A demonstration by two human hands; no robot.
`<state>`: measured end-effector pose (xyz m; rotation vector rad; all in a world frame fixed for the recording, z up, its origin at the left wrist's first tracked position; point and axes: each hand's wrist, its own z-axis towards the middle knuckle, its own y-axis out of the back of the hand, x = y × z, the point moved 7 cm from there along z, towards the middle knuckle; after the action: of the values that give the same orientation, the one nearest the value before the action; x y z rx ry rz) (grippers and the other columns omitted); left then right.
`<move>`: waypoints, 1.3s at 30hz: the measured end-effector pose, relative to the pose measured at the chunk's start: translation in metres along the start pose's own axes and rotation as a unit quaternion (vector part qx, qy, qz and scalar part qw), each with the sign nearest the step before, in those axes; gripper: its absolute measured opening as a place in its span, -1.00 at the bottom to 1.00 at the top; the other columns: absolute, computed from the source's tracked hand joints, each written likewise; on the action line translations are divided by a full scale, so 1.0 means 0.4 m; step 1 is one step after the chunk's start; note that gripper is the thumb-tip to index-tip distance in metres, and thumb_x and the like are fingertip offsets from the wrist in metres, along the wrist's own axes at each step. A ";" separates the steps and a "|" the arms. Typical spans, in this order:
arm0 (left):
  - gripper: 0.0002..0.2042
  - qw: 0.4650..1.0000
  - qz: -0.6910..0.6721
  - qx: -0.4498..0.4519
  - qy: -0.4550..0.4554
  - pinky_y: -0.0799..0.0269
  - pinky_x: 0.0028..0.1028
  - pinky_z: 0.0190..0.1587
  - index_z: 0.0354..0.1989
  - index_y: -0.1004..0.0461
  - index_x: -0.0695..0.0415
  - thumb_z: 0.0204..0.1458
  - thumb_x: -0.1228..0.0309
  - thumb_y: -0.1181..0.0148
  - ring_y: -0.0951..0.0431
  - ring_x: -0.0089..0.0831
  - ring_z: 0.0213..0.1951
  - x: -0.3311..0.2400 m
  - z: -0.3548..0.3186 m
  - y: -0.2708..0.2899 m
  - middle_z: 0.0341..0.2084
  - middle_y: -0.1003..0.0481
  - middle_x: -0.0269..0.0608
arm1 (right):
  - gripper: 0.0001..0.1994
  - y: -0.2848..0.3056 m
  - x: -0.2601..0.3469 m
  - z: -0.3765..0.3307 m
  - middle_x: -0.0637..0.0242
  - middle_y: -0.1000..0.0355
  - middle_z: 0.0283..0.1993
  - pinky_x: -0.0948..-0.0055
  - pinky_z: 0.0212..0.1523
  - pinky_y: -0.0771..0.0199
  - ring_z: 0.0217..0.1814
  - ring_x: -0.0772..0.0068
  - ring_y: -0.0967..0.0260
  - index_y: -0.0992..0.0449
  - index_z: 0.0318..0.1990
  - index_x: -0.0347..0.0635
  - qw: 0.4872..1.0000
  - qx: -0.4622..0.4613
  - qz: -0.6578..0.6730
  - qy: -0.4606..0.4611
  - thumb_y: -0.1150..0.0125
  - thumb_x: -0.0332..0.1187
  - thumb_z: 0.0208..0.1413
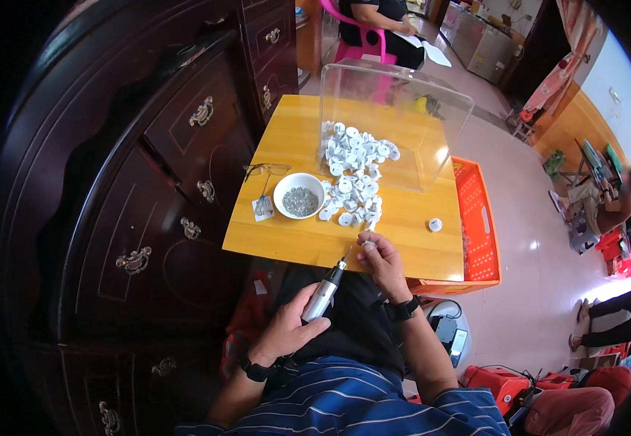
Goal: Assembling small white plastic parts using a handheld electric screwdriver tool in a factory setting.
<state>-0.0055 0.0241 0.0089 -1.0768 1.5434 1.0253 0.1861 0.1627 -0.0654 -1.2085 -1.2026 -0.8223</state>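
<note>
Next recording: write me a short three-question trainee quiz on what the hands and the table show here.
1. True or false: the left hand holds a silver pen-shaped power tool.
2. What sits in the white bowl? A) small grey metal bits B) water C) white discs
3. What does the right hand pinch at the tool's tip?

Key
1. True.
2. A; the white discs lie heaped on the yellow table beside the bowl, spilling from a clear plastic box.
3. One small white disc.
</note>
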 end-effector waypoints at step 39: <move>-0.34 0.998 0.069 0.003 0.006 -0.50 -0.26 0.02 0.34 -0.23 0.19 0.06 0.36 -0.34 -0.62 -0.04 -0.03 0.025 0.046 -0.019 -0.06 -0.55 0.16 | -0.78 -0.009 -0.019 -0.006 0.42 -0.51 -0.16 0.62 -0.22 -0.48 -0.26 0.66 -0.41 -0.63 0.03 -0.20 0.993 -0.046 -0.096 0.044 -0.25 -0.45 0.26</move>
<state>0.0046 0.0380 -0.0051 -0.9837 1.6494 1.1079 0.1818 0.1586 -0.0716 -1.1299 -1.2332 -1.0730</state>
